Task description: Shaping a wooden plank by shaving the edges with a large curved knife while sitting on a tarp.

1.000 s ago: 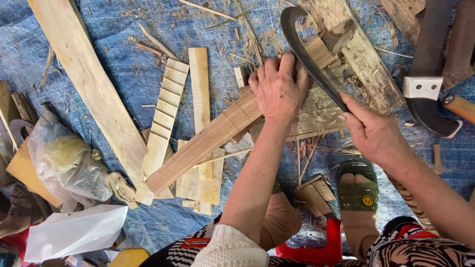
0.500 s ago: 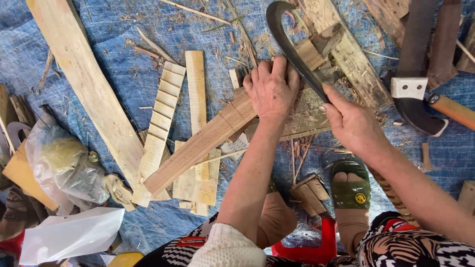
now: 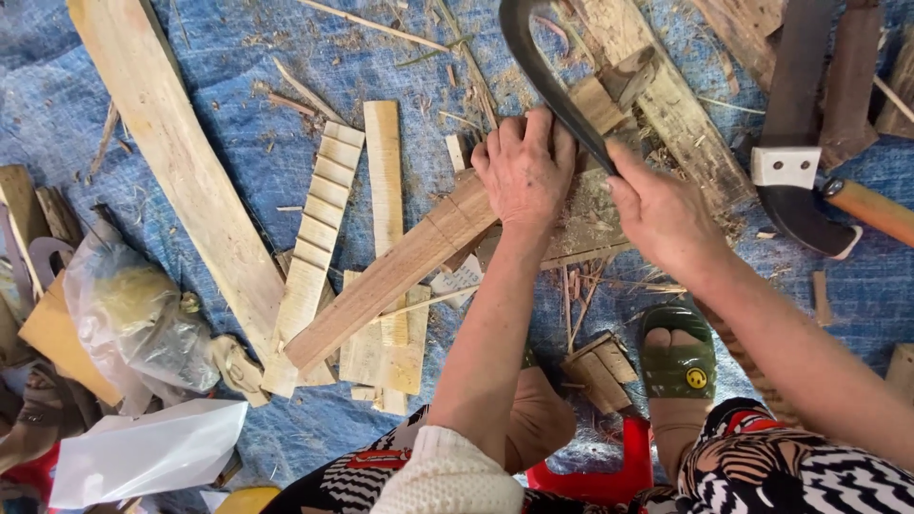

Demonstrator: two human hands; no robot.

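a long brown wooden slat (image 3: 400, 271) lies diagonally on the blue tarp, a curved dark blade (image 3: 547, 81) above it.

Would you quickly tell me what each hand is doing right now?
Left hand: fingers curled, pressing down on the wooden slat.
Right hand: shut on the handle of the curved blade.
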